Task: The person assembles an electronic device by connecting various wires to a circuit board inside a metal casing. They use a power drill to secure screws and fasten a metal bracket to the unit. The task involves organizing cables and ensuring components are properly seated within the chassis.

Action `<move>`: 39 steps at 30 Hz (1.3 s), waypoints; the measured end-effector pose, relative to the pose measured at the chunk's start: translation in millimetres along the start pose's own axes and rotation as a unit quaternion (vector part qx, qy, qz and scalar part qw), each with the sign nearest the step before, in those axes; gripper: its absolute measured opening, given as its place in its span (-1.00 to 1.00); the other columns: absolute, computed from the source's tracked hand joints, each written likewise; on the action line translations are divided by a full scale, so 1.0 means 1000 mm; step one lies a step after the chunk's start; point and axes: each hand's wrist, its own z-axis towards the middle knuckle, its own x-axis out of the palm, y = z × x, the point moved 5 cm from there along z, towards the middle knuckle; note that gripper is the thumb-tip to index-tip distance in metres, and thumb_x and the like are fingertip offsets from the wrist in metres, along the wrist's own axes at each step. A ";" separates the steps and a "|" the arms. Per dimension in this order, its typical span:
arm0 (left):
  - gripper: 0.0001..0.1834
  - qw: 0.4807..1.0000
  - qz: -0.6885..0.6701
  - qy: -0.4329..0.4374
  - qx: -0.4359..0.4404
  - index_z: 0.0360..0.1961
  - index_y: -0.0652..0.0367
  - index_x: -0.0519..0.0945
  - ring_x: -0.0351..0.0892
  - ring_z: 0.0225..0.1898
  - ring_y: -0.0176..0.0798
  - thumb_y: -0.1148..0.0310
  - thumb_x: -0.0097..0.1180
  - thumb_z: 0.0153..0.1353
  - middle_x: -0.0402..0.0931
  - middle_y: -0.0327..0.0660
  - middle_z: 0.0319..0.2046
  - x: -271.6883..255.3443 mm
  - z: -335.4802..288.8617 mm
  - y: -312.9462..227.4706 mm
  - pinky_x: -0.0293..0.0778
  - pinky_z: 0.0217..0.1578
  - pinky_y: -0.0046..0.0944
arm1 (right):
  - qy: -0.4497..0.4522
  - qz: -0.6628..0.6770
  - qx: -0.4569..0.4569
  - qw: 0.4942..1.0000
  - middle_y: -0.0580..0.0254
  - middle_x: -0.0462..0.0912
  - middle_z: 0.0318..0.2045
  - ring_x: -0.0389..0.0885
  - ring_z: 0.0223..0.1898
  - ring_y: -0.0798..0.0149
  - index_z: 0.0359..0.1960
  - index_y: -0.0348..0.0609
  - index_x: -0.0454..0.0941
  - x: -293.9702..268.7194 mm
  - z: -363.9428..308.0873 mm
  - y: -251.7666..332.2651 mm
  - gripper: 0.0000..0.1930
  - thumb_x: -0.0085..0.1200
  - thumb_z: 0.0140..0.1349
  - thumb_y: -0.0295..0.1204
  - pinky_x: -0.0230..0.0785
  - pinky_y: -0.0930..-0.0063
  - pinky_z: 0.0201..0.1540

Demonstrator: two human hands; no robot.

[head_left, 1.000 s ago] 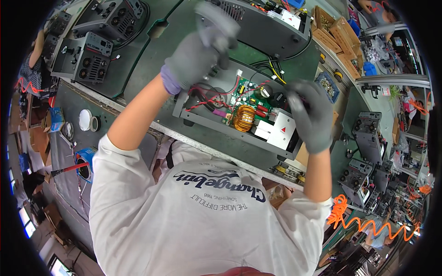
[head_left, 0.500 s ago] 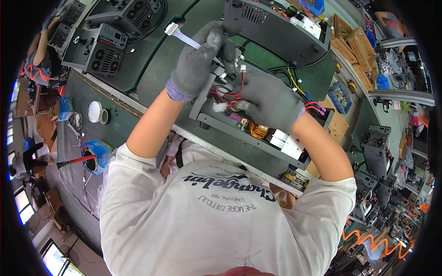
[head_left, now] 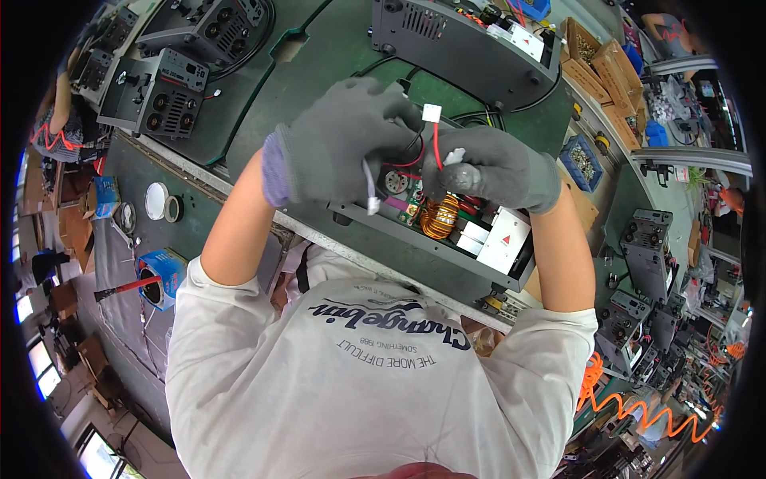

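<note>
Left hand (head_left: pixel 355 140): fingers curled, grey cable (head_left: pixel 370 182) dangling just below them; exact grip hidden, can't tell. Right hand (head_left: pixel 495 169): thumb and fingers pinching red wire (head_left: pixel 437 148), its white connector (head_left: pixel 432 113) poking up above fingertips, between hands, over open chassis (head_left: pixel 435 250).

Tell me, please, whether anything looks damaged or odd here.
Nothing spilled or damaged stands out in the open casing; the white connector on the red wire merely sticks up unplugged near the right hand.
</note>
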 end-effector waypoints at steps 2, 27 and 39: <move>-0.65 0.997 -0.050 0.051 -0.008 -0.24 0.03 0.70 0.49 -0.02 -0.07 0.17 0.35 -0.10 0.57 -0.24 -0.02 -0.003 -0.003 -0.006 0.25 0.17 -0.04 | -0.015 -0.032 0.017 0.999 0.15 0.70 -0.28 0.64 -0.23 0.30 -0.14 -0.25 0.65 -0.003 -0.002 0.003 -0.59 0.09 0.39 -0.08 0.49 0.38 -0.07; -0.47 0.682 -0.632 -0.323 -0.178 0.23 0.23 0.37 0.49 -0.03 -0.27 0.15 0.11 0.37 0.48 -0.21 -0.03 0.068 -0.064 0.041 0.52 -0.03 -0.20 | 0.024 -0.599 0.288 0.747 0.09 0.71 -0.32 0.72 -0.25 0.01 -0.24 0.03 0.73 0.022 0.071 -0.040 -0.72 0.05 0.29 -0.13 0.57 0.10 -0.20; -0.67 0.742 -0.580 -0.298 -0.155 0.10 0.24 0.44 0.51 -0.11 -0.31 0.26 0.02 0.43 0.51 -0.10 0.02 0.043 -0.053 0.022 0.51 -0.07 -0.26 | -0.021 -0.544 0.305 0.782 0.06 0.67 -0.22 0.70 -0.21 0.01 -0.16 0.04 0.74 0.019 0.067 -0.043 -0.62 0.06 0.31 0.01 0.55 0.13 -0.15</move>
